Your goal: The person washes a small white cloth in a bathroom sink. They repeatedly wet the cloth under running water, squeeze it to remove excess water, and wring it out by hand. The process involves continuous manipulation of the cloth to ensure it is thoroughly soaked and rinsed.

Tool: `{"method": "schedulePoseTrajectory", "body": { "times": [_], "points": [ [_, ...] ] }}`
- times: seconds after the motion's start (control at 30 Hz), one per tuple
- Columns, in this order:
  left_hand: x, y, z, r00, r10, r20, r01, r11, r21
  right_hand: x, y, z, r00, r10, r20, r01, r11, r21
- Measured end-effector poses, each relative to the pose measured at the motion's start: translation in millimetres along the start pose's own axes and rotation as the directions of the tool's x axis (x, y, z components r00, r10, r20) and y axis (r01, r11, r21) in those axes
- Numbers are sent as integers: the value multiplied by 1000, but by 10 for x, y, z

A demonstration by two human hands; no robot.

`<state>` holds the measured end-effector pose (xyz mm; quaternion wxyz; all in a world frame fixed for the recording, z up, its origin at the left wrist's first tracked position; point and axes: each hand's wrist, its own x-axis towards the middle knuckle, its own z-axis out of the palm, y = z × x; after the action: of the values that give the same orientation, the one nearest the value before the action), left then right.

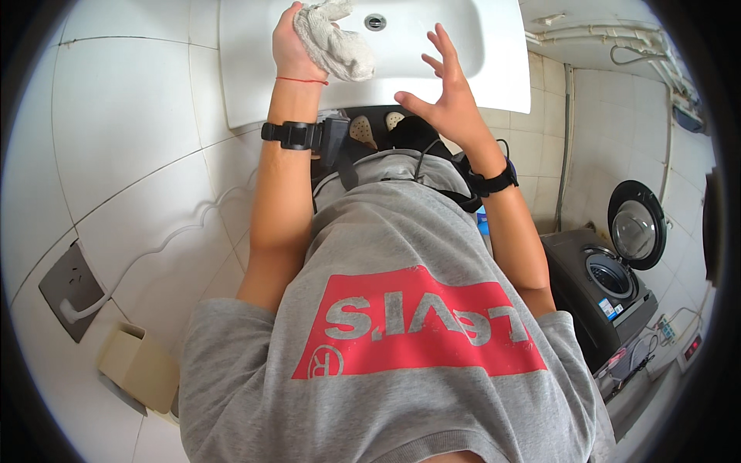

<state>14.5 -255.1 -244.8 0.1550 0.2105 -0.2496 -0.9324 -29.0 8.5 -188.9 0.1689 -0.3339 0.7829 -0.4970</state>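
My left hand [290, 48] is closed round a crumpled grey-white cloth [340, 48], which droops from the fingers over the left side of a white washbasin [505, 58]. Part of the grip is hidden behind the bunched fabric and the top edge of the picture. Above the basin's near right side, my right hand [454, 102] is empty, its thumb and fingers spread apart. Between the two hands, farther back, a round metal drain [375, 22] shows in the basin floor.
On the left wall, a white plug [76, 310] with a long cord sits in a dark socket plate, above a beige box [139, 363]. At right stands a dark washing machine [590, 297] with its round door [637, 224] swung open. Pipes [594, 35] run along the upper right wall.
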Motion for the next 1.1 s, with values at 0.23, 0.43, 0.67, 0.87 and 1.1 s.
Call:
{"method": "schedulePoseTrajectory", "body": {
  "times": [0.23, 0.43, 0.67, 0.87, 1.1],
  "points": [
    [-126, -7, -40, 980, -68, 188, 97, 984, -148, 19, -58, -129, 988, 152, -17, -149, 982, 112],
    [-473, -133, 451, 959, 258, 119, -284, 891, 355, 185, -184, -215, 913, 216, 346, -309, 921, 240],
    [-968, -222, 918, 802, 429, 416, -533, 198, 823, 396, 211, -161, 860, 223, 459, -385, 874, 296],
    [-1468, -429, 1004, 771, 569, 286, -309, -58, 949, 469, 337, -111, 552, 95, 828, -413, 894, 172],
    [-2038, -882, 1091, 563, 816, 130, -247, 17, 969, 226, 328, 251, 230, -122, 965, -445, 869, 216]
  ]
}}
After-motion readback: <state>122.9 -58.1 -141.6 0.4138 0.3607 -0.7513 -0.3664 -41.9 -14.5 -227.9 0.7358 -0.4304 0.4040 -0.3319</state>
